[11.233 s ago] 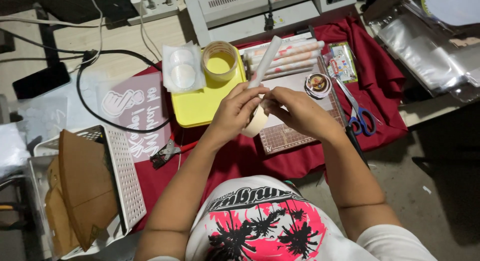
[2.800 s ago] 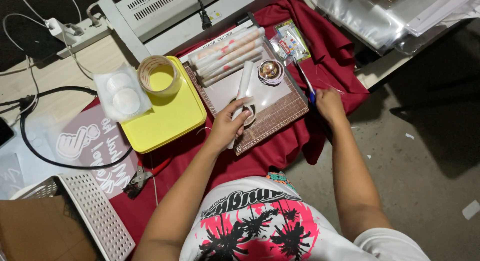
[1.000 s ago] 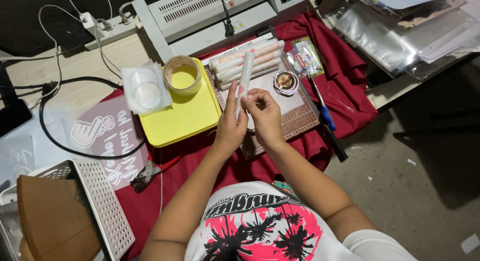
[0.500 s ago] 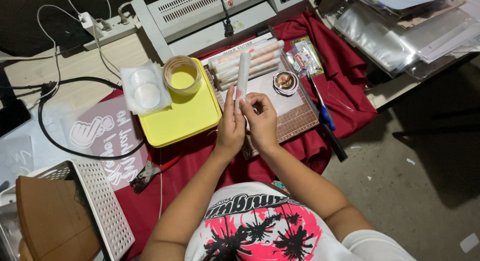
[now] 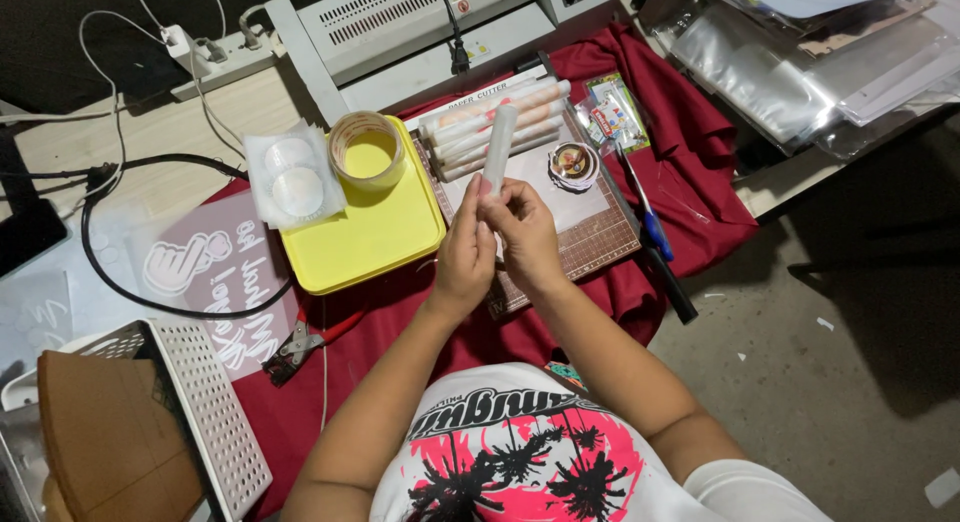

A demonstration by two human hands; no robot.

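Both hands meet above the cutting mat [image 5: 600, 244]: left hand [image 5: 466, 254] and right hand [image 5: 527, 234] pinch the lower end of a white roll [image 5: 498, 148], fingers closed around it, upright over the counter.

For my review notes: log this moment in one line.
left hand and right hand: both hold rolled white tube upright | under: cutting mat | beside: yellow tray
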